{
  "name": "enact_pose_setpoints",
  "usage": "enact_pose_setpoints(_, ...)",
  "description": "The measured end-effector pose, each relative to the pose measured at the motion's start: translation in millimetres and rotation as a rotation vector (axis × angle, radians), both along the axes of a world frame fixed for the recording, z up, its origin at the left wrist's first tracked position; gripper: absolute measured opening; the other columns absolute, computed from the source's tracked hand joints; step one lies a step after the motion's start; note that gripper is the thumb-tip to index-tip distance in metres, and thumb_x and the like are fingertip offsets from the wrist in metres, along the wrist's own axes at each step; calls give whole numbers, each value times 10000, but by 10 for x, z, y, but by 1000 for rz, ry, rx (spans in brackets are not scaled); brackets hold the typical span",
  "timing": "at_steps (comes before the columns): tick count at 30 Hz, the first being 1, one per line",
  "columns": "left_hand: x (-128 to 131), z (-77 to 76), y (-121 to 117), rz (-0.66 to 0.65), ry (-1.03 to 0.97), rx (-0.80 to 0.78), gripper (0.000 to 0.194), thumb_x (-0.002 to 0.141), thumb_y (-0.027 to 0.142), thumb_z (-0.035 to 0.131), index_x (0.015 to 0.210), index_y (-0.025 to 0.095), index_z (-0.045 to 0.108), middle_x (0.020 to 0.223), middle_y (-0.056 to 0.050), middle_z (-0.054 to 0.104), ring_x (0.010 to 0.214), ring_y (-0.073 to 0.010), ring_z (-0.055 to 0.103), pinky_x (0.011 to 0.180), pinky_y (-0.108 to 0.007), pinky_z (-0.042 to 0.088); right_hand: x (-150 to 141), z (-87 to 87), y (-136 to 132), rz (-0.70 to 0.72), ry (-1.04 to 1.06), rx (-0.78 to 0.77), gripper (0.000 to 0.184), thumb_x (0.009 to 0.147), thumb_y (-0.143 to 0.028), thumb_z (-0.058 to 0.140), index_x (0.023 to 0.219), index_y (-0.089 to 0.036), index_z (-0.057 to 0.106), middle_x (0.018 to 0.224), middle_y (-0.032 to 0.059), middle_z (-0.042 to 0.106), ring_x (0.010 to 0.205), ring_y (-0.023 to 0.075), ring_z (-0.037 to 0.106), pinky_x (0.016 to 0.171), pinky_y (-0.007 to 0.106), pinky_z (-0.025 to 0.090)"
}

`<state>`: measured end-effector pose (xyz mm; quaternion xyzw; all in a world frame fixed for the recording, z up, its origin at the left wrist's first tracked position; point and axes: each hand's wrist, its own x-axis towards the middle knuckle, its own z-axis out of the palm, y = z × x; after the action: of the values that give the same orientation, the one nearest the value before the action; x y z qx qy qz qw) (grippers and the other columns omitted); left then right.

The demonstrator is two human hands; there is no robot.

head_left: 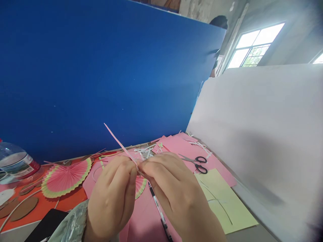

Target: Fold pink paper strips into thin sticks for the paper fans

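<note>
Between my two hands, above the table, is a thin pink paper strip, its free end sticking up to the left. My left hand pinches it near its lower end, with the fingers curled in. My right hand is closed on the same strip, fingertips almost touching the left ones. The part within the fingers is hidden. Below my hands, a pleated paper fan with a pale green edge shows in part. A pen lies on the pink paper under my right hand.
Scissors lie behind my right hand, near a yellow-green sheet. Left are a larger pleated fan, cardboard discs, a plastic bottle and a black flat object. Blue and white panels border the table.
</note>
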<state>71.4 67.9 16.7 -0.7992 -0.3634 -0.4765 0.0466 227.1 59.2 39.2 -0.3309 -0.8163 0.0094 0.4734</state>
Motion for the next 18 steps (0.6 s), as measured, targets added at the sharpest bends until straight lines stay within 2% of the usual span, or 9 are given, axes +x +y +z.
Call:
enact_pose_setpoints(8,16,0,29,5,-4,29,204,863,-27,405,850,168,466,782,-19,498,714,-135,474,667,-266,430,-6,-2,-4,-12,-13,31,165,961,-82,454,975,-114,615,872,52,676,835,159,578,818,333,468)
enact_pose_setpoints(18,-7,-18,-19,-16,-41,-46,198,881,-13,397,862,173,463,786,-15,505,738,-130,479,695,-245,413,-18,10,27,26,56,-74,159,941,-70,469,972,-128,614,894,43,655,866,148,578,845,291,436)
